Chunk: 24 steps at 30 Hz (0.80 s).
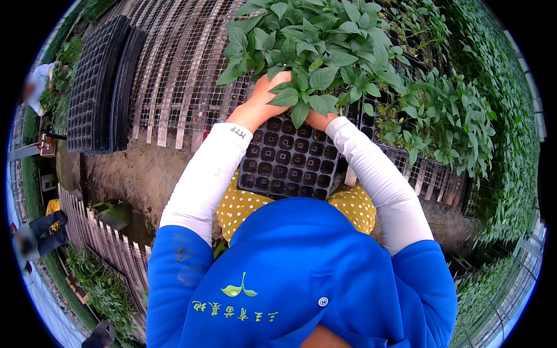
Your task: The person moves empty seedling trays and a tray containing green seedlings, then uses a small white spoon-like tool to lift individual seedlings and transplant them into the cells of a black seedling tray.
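Note:
A black plastic plug tray lies before me, its near cells bare of plants and its near edge over my lap. Leafy green seedlings stand dense over its far part. My left hand is at the left side of the foliage, its fingers hidden under the leaves. My right hand reaches in under the leaves from the right, mostly covered. What either hand grips cannot be made out.
Stacked black plug trays stand on a mesh-topped slatted bench at the left. More seedlings in trays fill the right side. Other people are at the far left, one beside plants, another lower down.

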### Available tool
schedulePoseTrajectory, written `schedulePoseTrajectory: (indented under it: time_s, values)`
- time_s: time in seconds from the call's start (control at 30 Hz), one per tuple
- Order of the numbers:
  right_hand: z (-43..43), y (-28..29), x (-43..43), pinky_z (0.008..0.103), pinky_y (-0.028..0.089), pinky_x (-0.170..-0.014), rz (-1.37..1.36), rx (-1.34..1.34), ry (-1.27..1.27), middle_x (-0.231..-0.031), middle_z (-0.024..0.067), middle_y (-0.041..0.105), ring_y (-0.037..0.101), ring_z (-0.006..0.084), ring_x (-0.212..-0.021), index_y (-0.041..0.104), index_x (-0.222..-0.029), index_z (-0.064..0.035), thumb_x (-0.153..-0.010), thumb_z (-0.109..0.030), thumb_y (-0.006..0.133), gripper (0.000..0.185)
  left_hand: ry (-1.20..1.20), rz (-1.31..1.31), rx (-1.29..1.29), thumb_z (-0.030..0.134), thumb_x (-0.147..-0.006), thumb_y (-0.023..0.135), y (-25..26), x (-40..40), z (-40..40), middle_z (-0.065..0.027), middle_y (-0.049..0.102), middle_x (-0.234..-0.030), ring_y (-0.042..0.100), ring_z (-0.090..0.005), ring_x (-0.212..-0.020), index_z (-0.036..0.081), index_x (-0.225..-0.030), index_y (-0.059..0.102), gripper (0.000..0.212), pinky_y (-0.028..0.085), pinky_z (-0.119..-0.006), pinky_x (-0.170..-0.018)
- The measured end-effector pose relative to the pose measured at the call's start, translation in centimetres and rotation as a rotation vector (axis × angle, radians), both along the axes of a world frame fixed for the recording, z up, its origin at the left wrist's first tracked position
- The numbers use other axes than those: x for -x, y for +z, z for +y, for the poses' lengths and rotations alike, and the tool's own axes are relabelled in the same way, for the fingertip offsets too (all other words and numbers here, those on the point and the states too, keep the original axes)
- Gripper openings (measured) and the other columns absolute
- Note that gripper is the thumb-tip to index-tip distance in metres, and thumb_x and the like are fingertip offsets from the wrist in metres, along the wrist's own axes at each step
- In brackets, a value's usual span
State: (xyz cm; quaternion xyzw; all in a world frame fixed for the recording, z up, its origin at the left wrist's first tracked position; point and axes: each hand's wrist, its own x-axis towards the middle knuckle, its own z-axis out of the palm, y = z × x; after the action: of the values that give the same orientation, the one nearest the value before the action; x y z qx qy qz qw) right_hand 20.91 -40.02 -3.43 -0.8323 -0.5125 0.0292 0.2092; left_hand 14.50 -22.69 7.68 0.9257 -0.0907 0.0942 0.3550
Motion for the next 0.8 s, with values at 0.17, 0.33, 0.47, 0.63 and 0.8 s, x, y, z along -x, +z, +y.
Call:
schedulePoseTrajectory:
  time_s: [0.17, 0.33, 0.47, 0.63, 0.8]
  values:
    - [0.5, -1.6, -0.3, 0.0451, 0.046, -0.074, 0.196, 0.035, -0.163, -0.088, 0.0177, 0.062, 0.058, 0.0386, -0.083, 0.060, -0.096, -0.0070, -0.081, -0.026, 0.055, 0.025, 0.366, 0.136, -0.025, 0.005, -0.075, 0.052, -0.5, 4.9, -0.2, -0.0205, 0.063, -0.090, 0.061, -0.0377, -0.083, 0.004, -0.100, 0.062, 0.027, 0.048, -0.038, -0.072]
    - [-1.3, 1.3, -0.4, 0.0459, 0.046, -0.074, 0.438, -0.189, -0.094, -0.089, 0.0186, 0.063, 0.058, 0.0385, -0.085, 0.062, -0.093, -0.0067, -0.077, -0.022, 0.057, 0.023, 0.265, 0.131, -0.067, -0.004, -0.073, 0.044, -4.2, 9.7, -2.1, -0.0098, 0.059, -0.114, 0.061, -0.0320, -0.093, 0.009, -0.103, 0.063, 0.038, 0.050, -0.038, -0.079]
    - [-3.1, 1.7, 1.7, 0.0455, 0.048, -0.066, 0.206, -0.121, -0.327, -0.082, 0.0162, 0.064, 0.060, 0.0379, -0.075, 0.061, -0.085, -0.0055, -0.076, -0.016, 0.054, 0.016, 0.137, 0.276, -0.232, -0.005, -0.071, 0.045, -3.7, 8.7, -5.2, -0.0114, 0.047, -0.129, 0.061, -0.0345, -0.089, 0.012, -0.117, 0.054, 0.050, 0.050, -0.042, -0.073]
    - [-2.3, 4.6, 4.1, 0.0413, 0.050, -0.063, 0.122, 0.052, -0.394, -0.078, 0.0135, 0.065, 0.063, 0.0310, -0.074, 0.063, -0.080, -0.0085, -0.077, -0.019, 0.054, 0.014, 0.074, 0.375, -0.425, 0.000, -0.071, 0.049, -6.2, 6.6, -5.3, -0.0175, 0.054, -0.113, 0.061, -0.0366, -0.079, 0.007, -0.109, 0.055, 0.038, 0.048, -0.046, -0.067]
    - [-1.3, 1.6, 3.9, 0.0384, 0.051, -0.068, 0.035, 0.156, -0.356, -0.084, 0.0119, 0.066, 0.065, 0.0283, -0.080, 0.066, -0.082, -0.0071, -0.077, -0.012, 0.052, 0.016, 0.066, 0.304, -0.560, 0.005, -0.073, 0.051, -9.1, 6.3, -3.8, -0.0166, 0.062, -0.097, 0.062, -0.0354, -0.080, 0.010, -0.108, 0.058, 0.036, 0.049, -0.045, -0.067]
